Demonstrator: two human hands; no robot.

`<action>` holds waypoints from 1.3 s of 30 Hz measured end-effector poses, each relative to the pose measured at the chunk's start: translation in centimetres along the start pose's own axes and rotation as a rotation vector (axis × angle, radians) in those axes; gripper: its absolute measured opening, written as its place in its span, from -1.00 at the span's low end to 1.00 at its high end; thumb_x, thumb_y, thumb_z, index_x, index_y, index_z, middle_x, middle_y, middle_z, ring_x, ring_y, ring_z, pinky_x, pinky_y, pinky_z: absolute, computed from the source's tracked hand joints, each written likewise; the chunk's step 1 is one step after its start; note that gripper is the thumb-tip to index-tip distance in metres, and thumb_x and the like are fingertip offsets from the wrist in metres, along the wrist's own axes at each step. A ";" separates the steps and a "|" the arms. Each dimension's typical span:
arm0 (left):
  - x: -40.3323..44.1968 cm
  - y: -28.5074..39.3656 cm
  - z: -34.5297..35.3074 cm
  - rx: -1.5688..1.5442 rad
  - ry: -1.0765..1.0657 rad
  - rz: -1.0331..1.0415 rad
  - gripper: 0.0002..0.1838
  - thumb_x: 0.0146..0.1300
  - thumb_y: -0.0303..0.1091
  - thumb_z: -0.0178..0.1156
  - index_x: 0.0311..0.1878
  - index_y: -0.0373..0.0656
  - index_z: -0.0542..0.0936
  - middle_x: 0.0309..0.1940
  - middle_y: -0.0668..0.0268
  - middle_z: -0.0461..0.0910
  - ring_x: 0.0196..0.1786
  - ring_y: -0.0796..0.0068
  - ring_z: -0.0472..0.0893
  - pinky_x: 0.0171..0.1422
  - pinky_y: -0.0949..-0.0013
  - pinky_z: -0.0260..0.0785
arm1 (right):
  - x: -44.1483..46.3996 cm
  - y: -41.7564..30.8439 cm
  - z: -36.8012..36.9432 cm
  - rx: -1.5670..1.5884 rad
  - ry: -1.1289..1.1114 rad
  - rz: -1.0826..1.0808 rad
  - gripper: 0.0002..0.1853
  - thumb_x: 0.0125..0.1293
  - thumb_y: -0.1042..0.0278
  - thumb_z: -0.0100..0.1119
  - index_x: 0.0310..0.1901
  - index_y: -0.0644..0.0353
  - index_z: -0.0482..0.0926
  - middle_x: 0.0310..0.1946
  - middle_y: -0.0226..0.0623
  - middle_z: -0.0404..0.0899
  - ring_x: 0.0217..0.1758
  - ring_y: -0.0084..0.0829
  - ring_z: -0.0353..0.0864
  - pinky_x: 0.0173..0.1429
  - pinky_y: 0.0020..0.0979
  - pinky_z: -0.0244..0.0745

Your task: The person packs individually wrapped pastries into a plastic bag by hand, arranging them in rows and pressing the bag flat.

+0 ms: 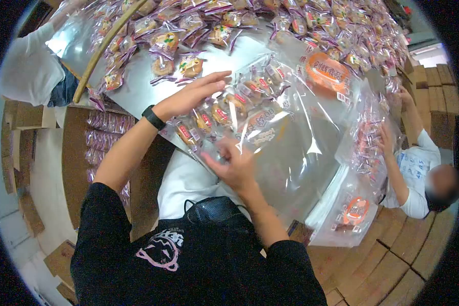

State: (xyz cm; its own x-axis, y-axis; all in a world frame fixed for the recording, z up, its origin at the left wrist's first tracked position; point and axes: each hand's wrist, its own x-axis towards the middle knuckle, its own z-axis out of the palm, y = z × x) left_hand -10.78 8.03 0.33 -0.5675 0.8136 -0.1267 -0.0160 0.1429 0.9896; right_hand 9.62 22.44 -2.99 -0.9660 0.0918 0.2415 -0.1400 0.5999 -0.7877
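A clear printed plastic bag lies on the metal table in front of me, with a row of individually wrapped round cakes along its upper left side. My left hand, wearing a black wristband, rests with fingers stretched out along the outer side of that row. At the bag's near end, my right hand has its fingers curled and thumb out around the plastic edge; the fingertips are slightly blurred. Loose wrapped cakes sit just beyond my left hand.
A large heap of wrapped cakes covers the far table. A wooden stick crosses the upper left. At right, a co-worker's hands touch a filled bag, near stacked flat bags. Cardboard boxes stand around; another person is at left.
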 end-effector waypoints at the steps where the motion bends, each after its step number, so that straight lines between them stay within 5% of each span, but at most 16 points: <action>1: -0.2 0.0 0.2 -0.008 0.015 0.013 -0.24 0.64 0.15 -0.07 0.66 -0.18 0.17 0.62 0.09 0.24 0.64 0.24 0.24 0.71 0.18 0.00 | -0.2 -0.4 0.2 -0.009 -0.097 -0.008 -0.64 0.16 0.13 0.57 -0.12 0.12 0.67 -0.26 -0.17 0.69 -0.24 -0.12 0.71 -0.18 -0.16 0.59; 2: -0.4 0.1 0.3 -0.064 0.024 0.006 -0.27 0.64 0.07 -0.04 0.66 -0.20 0.16 0.62 0.06 0.24 0.66 0.23 0.21 0.72 0.18 -0.01 | 0.5 -0.6 1.1 -0.015 -0.004 -0.088 -0.75 0.23 0.14 0.51 -0.30 0.11 0.69 -0.37 -0.22 0.68 -0.28 -0.09 0.71 -0.19 -0.12 0.58; 5: -1.1 0.9 0.7 0.056 0.033 -0.010 -0.30 0.65 -0.02 -0.02 0.66 -0.22 0.16 0.62 0.06 0.23 0.67 0.22 0.18 0.73 0.17 -0.03 | 1.2 -0.3 1.3 0.039 0.023 -0.166 -0.81 0.12 0.37 0.58 -0.31 0.10 0.69 -0.47 -0.33 0.67 -0.36 -0.28 0.68 -0.28 -0.29 0.52; 6: -1.6 1.3 0.8 0.099 0.058 -0.024 -0.33 0.65 -0.08 -0.01 0.66 -0.21 0.15 0.63 0.06 0.23 0.68 0.22 0.17 0.73 0.17 -0.04 | 0.6 1.3 0.6 0.044 -0.012 -0.284 -0.72 0.15 0.40 0.55 -0.10 0.16 0.71 -0.38 -0.29 0.69 -0.35 -0.30 0.68 -0.24 -0.27 0.52; 9: -2.9 1.8 1.2 0.126 0.068 -0.012 -0.33 0.66 -0.08 -0.01 0.66 -0.22 0.15 0.63 0.06 0.23 0.68 0.22 0.17 0.73 0.18 -0.03 | 1.3 2.1 -1.2 0.153 0.250 -0.071 -0.56 0.22 0.45 0.47 0.15 0.22 0.64 -0.29 -0.25 0.71 -0.31 -0.37 0.69 -0.20 -0.31 0.52; 12: -3.6 2.2 1.8 0.211 0.116 -0.021 -0.36 0.67 -0.10 -0.03 0.64 -0.24 0.20 0.61 0.07 0.26 0.66 0.21 0.20 0.72 0.18 -0.01 | 3.6 2.7 -2.8 0.104 0.394 0.122 -0.48 0.25 0.43 0.44 0.26 0.10 0.60 -0.25 -0.21 0.75 -0.25 -0.24 0.75 -0.07 -0.21 0.62; 15: -4.9 2.5 2.6 0.225 0.273 0.043 -0.40 0.66 -0.16 -0.04 0.59 -0.31 0.27 0.56 0.05 0.34 0.61 0.22 0.30 0.67 0.18 0.09 | 4.4 3.6 -2.1 0.251 0.332 0.255 -0.32 0.24 0.42 0.46 0.42 0.06 0.52 -0.28 -0.25 0.77 -0.34 -0.39 0.73 -0.16 -0.28 0.61; 19: -8.4 2.9 5.1 0.148 0.707 0.185 -0.54 0.61 -0.32 -0.01 0.43 -0.39 0.47 0.37 0.04 0.55 0.46 0.27 0.47 0.55 0.22 0.25 | 3.5 3.8 -1.7 0.040 0.260 0.197 -0.56 0.26 0.49 0.40 0.20 0.23 0.70 -0.30 -0.09 0.76 -0.36 -0.39 0.70 -0.20 -0.34 0.55; 22: -11.6 2.2 8.9 0.264 0.975 0.280 -0.75 0.54 -0.50 0.03 0.09 -0.40 0.65 0.06 0.10 0.68 0.14 0.32 0.64 0.37 0.25 0.41 | 3.5 3.6 -1.9 -0.178 0.257 0.077 -0.64 0.23 0.44 0.41 0.09 0.25 0.76 -0.31 0.03 0.74 -0.35 -0.16 0.74 -0.18 -0.27 0.59; 24: -12.7 5.2 11.1 0.154 0.909 0.521 -0.78 0.50 -0.53 0.04 0.01 -0.37 0.65 -0.10 0.11 0.70 0.02 0.26 0.65 0.25 0.23 0.47 | 3.4 4.7 -1.7 -0.186 0.260 -0.041 -0.58 0.17 0.47 0.36 0.11 0.22 0.75 -0.25 0.08 0.73 -0.26 0.01 0.74 -0.15 -0.20 0.60; 25: -12.8 7.9 11.8 0.264 0.865 0.645 -0.85 0.42 -0.55 0.10 -0.08 -0.34 0.64 -0.24 0.12 0.69 -0.09 0.23 0.64 0.08 0.19 0.51 | 4.0 6.0 -0.2 -0.259 0.463 -0.206 -0.74 0.29 0.31 0.46 0.02 0.01 0.81 -0.66 -0.20 0.52 -0.61 -0.22 0.55 -0.50 -0.21 0.37; 27: -13.8 12.7 13.6 0.249 0.687 0.791 -0.90 0.33 -0.42 0.24 -0.12 -0.15 0.62 -0.30 0.20 0.65 -0.16 0.24 0.61 -0.08 0.17 0.48 | 3.9 5.7 -0.2 -0.275 0.432 -0.167 -0.71 0.25 0.30 0.46 0.01 0.04 0.80 -0.51 -0.19 0.65 -0.52 -0.17 0.63 -0.42 -0.18 0.48; 30: -17.0 18.7 15.7 0.400 0.225 0.608 -0.76 0.23 -0.11 0.42 -0.09 0.28 0.60 -0.25 0.46 0.54 -0.19 0.35 0.49 -0.19 0.23 0.37 | 2.6 4.6 -1.8 -0.156 0.404 -0.164 -0.70 0.22 0.35 0.47 0.01 0.10 0.79 -0.38 -0.23 0.74 -0.39 -0.16 0.69 -0.24 -0.22 0.57; 32: -17.9 23.2 15.3 0.388 0.053 0.317 -0.58 0.10 -0.20 0.51 0.00 0.25 0.56 -0.23 0.46 0.53 -0.21 0.39 0.49 -0.26 0.24 0.40 | -0.8 3.8 -4.1 -0.193 0.345 -0.100 -0.75 0.22 0.40 0.46 -0.05 0.12 0.79 -0.34 -0.25 0.77 -0.35 -0.17 0.71 -0.15 -0.25 0.60; 37: -17.6 23.1 17.1 0.389 0.058 0.133 -0.59 0.09 -0.21 0.52 -0.03 0.23 0.54 -0.25 0.46 0.51 -0.23 0.40 0.47 -0.27 0.25 0.40 | -12.3 1.6 -10.8 -0.404 0.340 0.164 -0.86 0.25 0.50 0.42 -0.15 0.20 0.81 -0.38 -0.26 0.77 -0.37 -0.35 0.71 -0.13 -0.33 0.60; 39: -17.6 22.4 17.6 0.390 0.055 0.086 -0.59 0.08 -0.22 0.52 -0.04 0.23 0.54 -0.26 0.46 0.51 -0.24 0.40 0.47 -0.28 0.25 0.40 | -16.5 -1.1 -12.9 -0.233 0.561 0.372 -0.84 0.26 0.60 0.38 -0.13 0.25 0.78 -0.33 -0.24 0.77 -0.37 -0.45 0.66 -0.16 -0.38 0.57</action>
State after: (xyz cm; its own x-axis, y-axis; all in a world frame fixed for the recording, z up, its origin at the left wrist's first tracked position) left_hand 13.32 6.78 23.53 -0.5968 0.8018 -0.0304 0.3411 0.2878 0.8949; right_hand 28.56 30.57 1.20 -0.6748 0.6809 0.2847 0.2875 0.5978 -0.7483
